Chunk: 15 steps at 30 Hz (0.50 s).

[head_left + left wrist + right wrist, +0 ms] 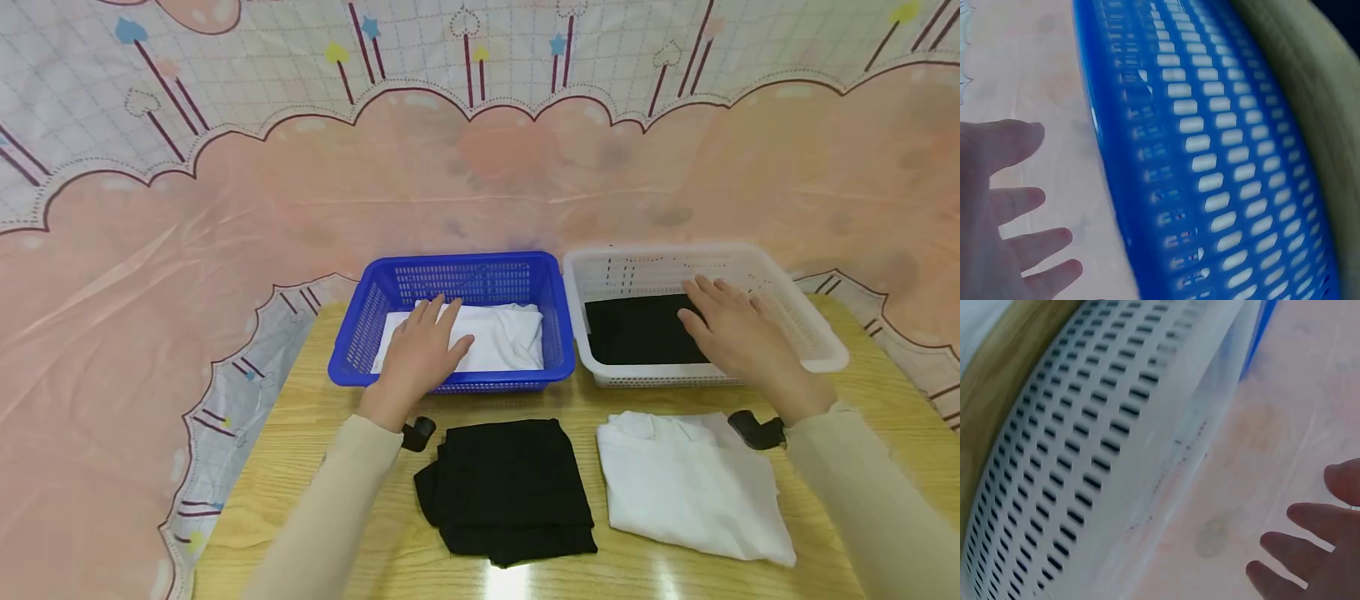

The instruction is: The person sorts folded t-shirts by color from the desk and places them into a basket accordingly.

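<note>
A blue plastic basket (558, 333) holds folded white cloth (498, 333). Over its left part hovers my left hand (423, 354), fingers spread and nothing in them; the left wrist view shows the same hand (1022, 231) above the rim. To the right stands a white plastic basket (817, 342) with folded black cloth (637, 329) inside. My right hand (738, 337) is above that basket's right part, its fingers extended and holding nothing. In the right wrist view the hand (1316, 550) is partly cut off by the frame edge.
A folded black garment (513, 492) lies on the wooden table (262, 500) in front of the blue basket. Beside it, before the white basket, is a folded white garment (690, 492). A patterned pink curtain (450, 183) hangs behind the baskets, which stand side by side.
</note>
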Each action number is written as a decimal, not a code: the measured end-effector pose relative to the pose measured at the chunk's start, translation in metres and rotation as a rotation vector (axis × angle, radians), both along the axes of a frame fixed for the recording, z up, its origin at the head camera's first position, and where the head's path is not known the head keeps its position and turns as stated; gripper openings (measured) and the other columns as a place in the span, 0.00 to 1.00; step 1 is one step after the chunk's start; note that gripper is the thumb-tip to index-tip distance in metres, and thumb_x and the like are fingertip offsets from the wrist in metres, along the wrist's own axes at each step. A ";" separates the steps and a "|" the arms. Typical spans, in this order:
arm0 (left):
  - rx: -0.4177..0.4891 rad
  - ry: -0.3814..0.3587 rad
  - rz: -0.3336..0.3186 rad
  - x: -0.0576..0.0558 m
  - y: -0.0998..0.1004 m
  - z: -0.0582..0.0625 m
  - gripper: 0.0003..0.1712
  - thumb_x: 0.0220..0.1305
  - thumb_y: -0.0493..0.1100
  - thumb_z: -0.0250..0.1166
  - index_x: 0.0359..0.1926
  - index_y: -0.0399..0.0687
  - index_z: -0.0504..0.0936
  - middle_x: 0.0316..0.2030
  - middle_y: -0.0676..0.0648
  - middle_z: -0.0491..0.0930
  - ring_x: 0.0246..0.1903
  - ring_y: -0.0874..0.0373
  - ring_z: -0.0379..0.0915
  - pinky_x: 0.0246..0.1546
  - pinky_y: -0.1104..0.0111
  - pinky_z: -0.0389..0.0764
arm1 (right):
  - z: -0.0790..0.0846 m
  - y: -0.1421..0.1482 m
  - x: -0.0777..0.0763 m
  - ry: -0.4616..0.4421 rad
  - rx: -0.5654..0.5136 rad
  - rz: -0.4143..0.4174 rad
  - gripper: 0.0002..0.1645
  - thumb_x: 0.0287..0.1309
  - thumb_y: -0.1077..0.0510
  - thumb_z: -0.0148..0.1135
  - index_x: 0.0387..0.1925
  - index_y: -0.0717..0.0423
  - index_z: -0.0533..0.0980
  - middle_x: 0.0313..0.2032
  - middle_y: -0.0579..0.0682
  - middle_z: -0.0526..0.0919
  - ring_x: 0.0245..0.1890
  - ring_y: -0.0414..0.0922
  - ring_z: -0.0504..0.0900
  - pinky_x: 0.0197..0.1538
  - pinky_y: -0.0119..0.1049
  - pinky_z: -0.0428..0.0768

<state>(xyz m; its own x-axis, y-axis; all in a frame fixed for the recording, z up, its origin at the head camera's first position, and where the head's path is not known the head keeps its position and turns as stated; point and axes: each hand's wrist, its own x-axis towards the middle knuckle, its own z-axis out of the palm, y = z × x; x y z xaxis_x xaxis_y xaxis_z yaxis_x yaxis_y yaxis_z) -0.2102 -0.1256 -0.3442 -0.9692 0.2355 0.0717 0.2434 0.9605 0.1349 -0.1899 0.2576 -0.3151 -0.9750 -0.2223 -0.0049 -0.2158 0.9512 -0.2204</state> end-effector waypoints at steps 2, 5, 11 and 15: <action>0.041 0.037 -0.013 0.007 0.001 -0.003 0.35 0.63 0.60 0.47 0.67 0.52 0.54 0.65 0.43 0.52 0.64 0.46 0.43 0.59 0.50 0.53 | -0.003 -0.003 0.004 0.053 -0.028 0.022 0.38 0.66 0.40 0.29 0.67 0.61 0.48 0.66 0.63 0.47 0.63 0.63 0.46 0.58 0.63 0.43; 0.140 0.092 -0.019 0.018 0.003 -0.007 0.34 0.62 0.57 0.52 0.66 0.51 0.57 0.62 0.44 0.58 0.62 0.47 0.50 0.57 0.52 0.58 | -0.007 -0.010 0.010 0.130 -0.103 0.041 0.33 0.67 0.45 0.34 0.65 0.60 0.54 0.64 0.62 0.55 0.61 0.62 0.54 0.56 0.59 0.53; 0.364 0.190 -0.030 0.032 0.008 -0.015 0.32 0.62 0.52 0.53 0.65 0.54 0.58 0.55 0.47 0.66 0.53 0.52 0.61 0.47 0.58 0.70 | -0.017 -0.022 0.024 0.223 -0.309 -0.020 0.24 0.65 0.49 0.42 0.59 0.51 0.66 0.57 0.57 0.68 0.51 0.59 0.69 0.45 0.55 0.66; 0.479 0.232 -0.047 0.041 0.011 -0.019 0.28 0.62 0.51 0.53 0.63 0.54 0.63 0.50 0.51 0.70 0.47 0.56 0.66 0.42 0.62 0.72 | -0.025 -0.026 0.032 0.270 -0.441 -0.062 0.20 0.64 0.48 0.44 0.53 0.48 0.72 0.50 0.50 0.76 0.44 0.52 0.76 0.42 0.48 0.70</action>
